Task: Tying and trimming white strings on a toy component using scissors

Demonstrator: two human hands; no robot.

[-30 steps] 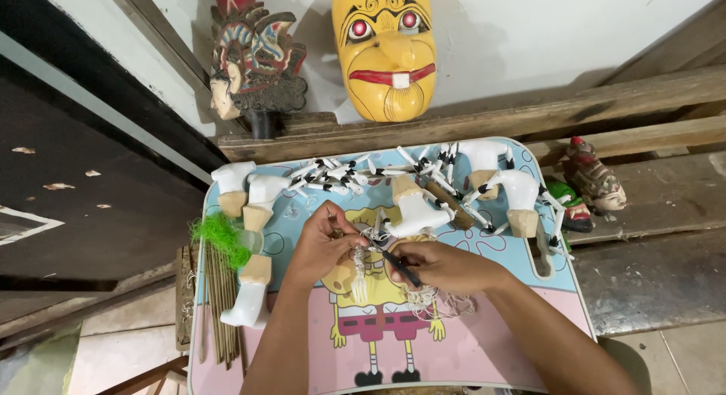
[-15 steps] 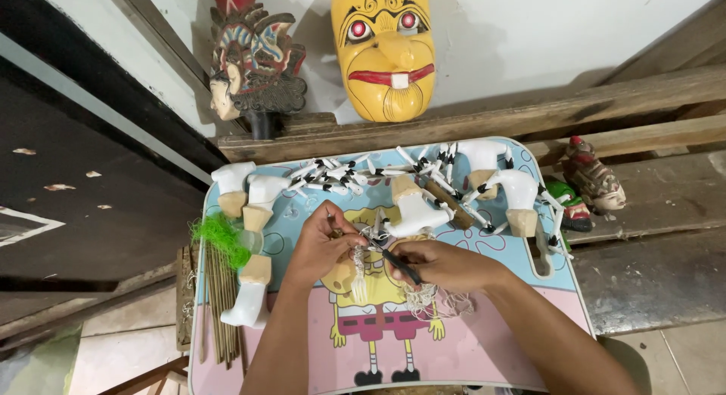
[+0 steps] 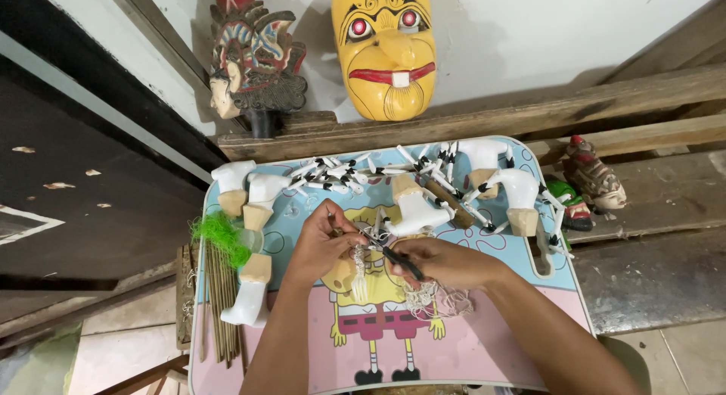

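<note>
Left hand pinches a small wooden puppet piece over the cartoon-printed bench, steadying it. Right hand is closed on a thin dark tool aimed at it, white string trailing below. White painted parts lie behind the piece.

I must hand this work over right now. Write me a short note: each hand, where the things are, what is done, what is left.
Left hand: pinches a thin stick and white thread over the small table.
Right hand: grip closed on a dark thin tool, tip toward the left hand.
Loose white thread lies under the right hand.
White carved pieces and black-and-white sticks lie along the table's far edge; green fibre and thin wooden sticks at the left.
Done: cannot tell. Left: the thread work between the hands looks unfinished.
</note>
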